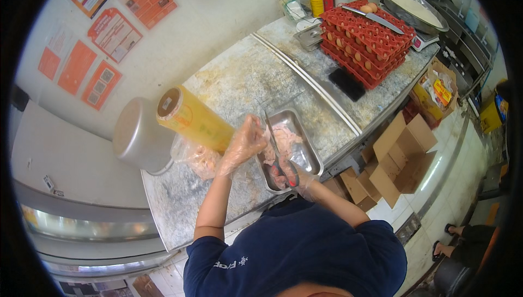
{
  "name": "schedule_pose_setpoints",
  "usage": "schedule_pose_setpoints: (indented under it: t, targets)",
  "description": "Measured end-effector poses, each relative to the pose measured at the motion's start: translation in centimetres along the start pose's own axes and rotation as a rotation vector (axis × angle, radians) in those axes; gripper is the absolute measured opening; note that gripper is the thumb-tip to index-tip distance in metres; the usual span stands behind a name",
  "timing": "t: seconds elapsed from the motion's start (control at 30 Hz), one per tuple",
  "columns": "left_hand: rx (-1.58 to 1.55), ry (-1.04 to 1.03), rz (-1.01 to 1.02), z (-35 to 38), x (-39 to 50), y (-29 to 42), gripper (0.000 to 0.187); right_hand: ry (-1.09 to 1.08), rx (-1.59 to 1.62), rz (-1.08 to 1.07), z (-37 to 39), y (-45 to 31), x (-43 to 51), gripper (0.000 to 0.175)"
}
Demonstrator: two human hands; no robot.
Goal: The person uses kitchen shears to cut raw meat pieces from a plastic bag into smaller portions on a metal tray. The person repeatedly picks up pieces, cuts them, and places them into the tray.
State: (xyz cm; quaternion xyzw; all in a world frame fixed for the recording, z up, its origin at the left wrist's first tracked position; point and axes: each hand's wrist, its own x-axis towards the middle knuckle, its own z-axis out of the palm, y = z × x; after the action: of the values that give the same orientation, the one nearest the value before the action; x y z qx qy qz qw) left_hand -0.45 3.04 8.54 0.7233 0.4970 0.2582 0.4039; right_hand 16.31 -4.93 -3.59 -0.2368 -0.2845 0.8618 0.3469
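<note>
My right hand [304, 180], in a clear plastic glove, holds kitchen scissors [285, 165] with black and red handles. Their blades point away from me, over a rectangular steel tray [314, 154]. Pale raw meat pieces [288, 138], chicken by their look, lie in the tray. My left hand [247, 139], gloved the same way, is closed at the tray's left rim. It pinches a pale strip of raw meat [267, 137] beside the blades; the fingers partly hide it. By my left wrist sits a clear plastic bag [196, 156] with pale orange contents.
A large yellow wrap roll [196, 115] and a metal pot [141, 133] stand left. Two white strips [306, 82] cross the worktable [229, 76]. Beyond are a black phone-like slab [347, 83], stacked red egg trays [367, 44], a knife [384, 23] and a flour bowl [414, 9]. Open cardboard boxes [402, 154] stand right.
</note>
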Motion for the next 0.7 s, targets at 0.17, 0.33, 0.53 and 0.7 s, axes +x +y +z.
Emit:
schedule_pose_setpoints:
  t: [0.17, 0.33, 0.53, 0.7]
  targets:
    - [-0.115, -0.05, 0.024, 0.1, 0.2, -1.0, 0.04, 0.057, -0.102, 0.032, 0.3, -0.2, 0.0, 0.055]
    - [0.016, -0.031, 0.078, 0.2, 0.1, -1.3, 0.041, 0.113, -0.258, 0.063, 0.4, -0.6, -0.2, 0.068]
    - [-0.015, -0.023, 0.05, 0.5, -0.1, -1.8, 0.042, 0.045, -0.132, 0.032, 0.2, -0.2, 0.5, 0.072]
    - [-0.026, -0.042, 0.058, 0.7, -0.4, -2.4, 0.042, 0.083, -0.039, 0.04, 0.1, -0.3, 0.3, 0.062]
